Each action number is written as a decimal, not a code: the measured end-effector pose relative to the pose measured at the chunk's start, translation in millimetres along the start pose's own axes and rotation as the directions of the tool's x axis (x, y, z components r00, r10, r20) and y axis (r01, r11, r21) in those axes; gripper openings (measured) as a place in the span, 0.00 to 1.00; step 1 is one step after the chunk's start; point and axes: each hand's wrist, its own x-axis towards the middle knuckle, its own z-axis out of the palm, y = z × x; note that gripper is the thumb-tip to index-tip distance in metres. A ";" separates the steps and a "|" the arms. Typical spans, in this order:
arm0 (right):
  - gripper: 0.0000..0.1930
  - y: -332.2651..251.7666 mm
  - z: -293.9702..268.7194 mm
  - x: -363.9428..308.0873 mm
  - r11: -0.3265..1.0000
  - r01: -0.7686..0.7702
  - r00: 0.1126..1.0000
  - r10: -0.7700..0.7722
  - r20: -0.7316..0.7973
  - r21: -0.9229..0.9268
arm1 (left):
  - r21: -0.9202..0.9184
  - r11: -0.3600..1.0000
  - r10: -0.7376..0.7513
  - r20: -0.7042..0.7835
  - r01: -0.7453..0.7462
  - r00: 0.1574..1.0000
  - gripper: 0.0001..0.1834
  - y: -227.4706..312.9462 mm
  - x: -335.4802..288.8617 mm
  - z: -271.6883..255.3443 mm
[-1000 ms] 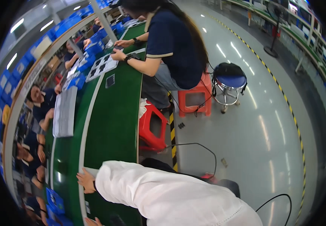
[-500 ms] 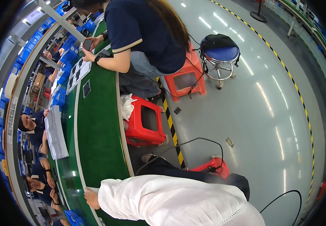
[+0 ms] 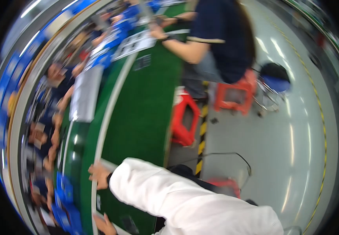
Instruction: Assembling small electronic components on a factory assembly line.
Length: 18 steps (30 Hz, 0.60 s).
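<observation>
My right hand (image 3: 99, 176), at the end of a white sleeve (image 3: 165, 192), is over the pale strip along the green mat (image 3: 138, 125). A pale flat piece (image 3: 108, 164) lies against this hand; blur hides whether the fingers grip it. Low in the picture my left hand (image 3: 106, 225) shows with thumb and fingers apart, nothing visible between them. It is beside the same strip, cut off by the lower edge. Near it on the mat lies a dark, flat, glossy piece (image 3: 129, 224).
Blue bins (image 3: 65, 203) stand left of my hands. Across the bench several people sit near a stack of white sheets (image 3: 86, 94). A co-worker in a dark shirt (image 3: 226, 43) works farther along. Red stools (image 3: 185, 117) and a loose cable (image 3: 232, 153) are on the right.
The whole view has swung, so bench and co-worker now appear farther right, and blurred. My right hand appears higher, with the pale piece still beside it. My left hand has come into view.
</observation>
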 end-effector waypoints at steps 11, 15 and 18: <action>0.30 -50.1 -136.8 22.6 0.944 0.228 0.713 0.003 0.701 -0.236 | -0.092 0.996 -0.029 -0.128 0.018 0.991 0.36 -11.9 -15.0 -7.1; 0.24 -60.7 -129.7 33.0 0.981 0.177 0.744 -0.080 0.663 -0.080 | -0.166 0.984 -0.086 -0.112 0.067 0.990 0.37 -13.2 -20.1 -10.8; 0.22 -65.0 -126.5 38.6 0.940 0.058 0.755 -0.262 0.601 0.337 | -0.124 0.990 -0.084 -0.116 0.070 0.990 0.38 -13.7 -19.9 -8.5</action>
